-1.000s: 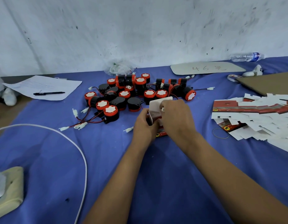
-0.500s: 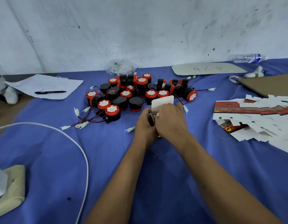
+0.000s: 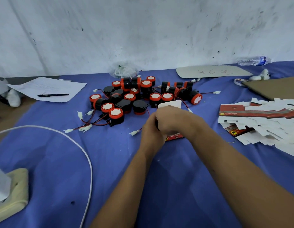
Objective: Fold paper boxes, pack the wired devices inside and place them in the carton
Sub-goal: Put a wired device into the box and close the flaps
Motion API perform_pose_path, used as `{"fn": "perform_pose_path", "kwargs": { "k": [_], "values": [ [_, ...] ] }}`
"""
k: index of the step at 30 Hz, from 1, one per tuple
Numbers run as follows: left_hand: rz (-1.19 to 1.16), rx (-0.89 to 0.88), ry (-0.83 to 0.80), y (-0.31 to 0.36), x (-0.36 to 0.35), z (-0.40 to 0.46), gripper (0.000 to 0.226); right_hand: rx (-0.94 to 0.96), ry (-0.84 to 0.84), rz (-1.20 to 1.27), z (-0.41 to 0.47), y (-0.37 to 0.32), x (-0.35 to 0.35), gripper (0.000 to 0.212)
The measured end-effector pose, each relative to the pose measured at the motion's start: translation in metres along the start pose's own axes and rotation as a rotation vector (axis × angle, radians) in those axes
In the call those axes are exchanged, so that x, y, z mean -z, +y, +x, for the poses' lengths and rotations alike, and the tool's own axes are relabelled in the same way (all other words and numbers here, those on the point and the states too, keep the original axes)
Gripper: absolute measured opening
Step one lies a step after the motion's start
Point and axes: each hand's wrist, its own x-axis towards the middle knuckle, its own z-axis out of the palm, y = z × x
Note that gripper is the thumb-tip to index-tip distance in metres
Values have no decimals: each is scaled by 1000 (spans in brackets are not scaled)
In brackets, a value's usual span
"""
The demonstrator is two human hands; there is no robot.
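- We see both hands together in the middle of the blue-covered counter, around one small paper box of white card with a red printed side.
- The left hand curls round the left side of this box. The right hand lies over its top with bent fingers and seems to pinch or press a part of it; the fingertips are hidden, so we cannot tell which part.
- A white flap of the box stands up behind the right hand, so we judge the box is not closed yet. Whether a device is already inside, we cannot tell.
- We expect the box to be very light and thin. It bends easily and can crease or crush, so it is better to hold it at the folded edges and corners, with soft pressure on the walls.
- The pile of round black devices with red caps and thin red and black wires lies just behind the hands. We judge each body is hard plastic, light but solid, and good to grip round its side.
- The wires are limp and tangle with each other. We should lift a device by the body, not by the wire or the white plug, and coil the wire before closing.
- The stack of flat white and red box blanks lies at the right. These sheets are smooth and may slide, so we take one by its edge.
- The brown cardboard sheet at the far right may belong to the carton; we cannot be sure.
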Motion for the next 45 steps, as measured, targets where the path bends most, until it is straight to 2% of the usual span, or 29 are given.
{"fn": "perform_pose_path", "kwargs": {
  "k": [3, 6, 12, 16, 18, 21, 24, 27, 35, 39, 42, 45],
  "values": [
    [63, -22, -6, 2, -2, 2, 33, 38, 50, -51, 2, 2, 1, 25],
    [-46, -15, 6, 3, 0, -1, 29, 55, 127, -43, 2, 7, 0, 28],
    [-81, 11, -10, 6, 0, -3, 23, 91, 105, 37, 2, 17, 1, 31],
    [-96, 26, -13, 7, 1, -4, 26, 82, 97, 74, -1, 18, 0, 11],
    [-92, 34, -15, 7, 1, -4, 26, 81, 113, 133, -5, 19, -5, 12],
    [-67, 36, -18, 7, 2, -4, 20, 71, 222, 245, -10, 21, -12, 15],
    [-57, 35, -18, 6, 2, -3, 14, 64, 333, 246, -13, 21, -10, 10],
    [-44, 32, -8, 6, 1, -2, 10, 30, 400, 351, -14, 26, -9, 17],
    [-50, -8, -7, -3, 0, 0, 17, 231, 393, 410, -14, 33, -32, 22],
    [23, -118, 10, -7, 2, 1, 18, 201, 626, 609, -16, 35, -41, 12],
    [-81, -113, -56, -4, 7, -3, 21, 184, 666, 637, -14, 36, -48, 13],
    [-229, -73, -212, -1, 19, -6, 24, 203, 669, 633, -14, 39, -51, 15]
  ]
}}
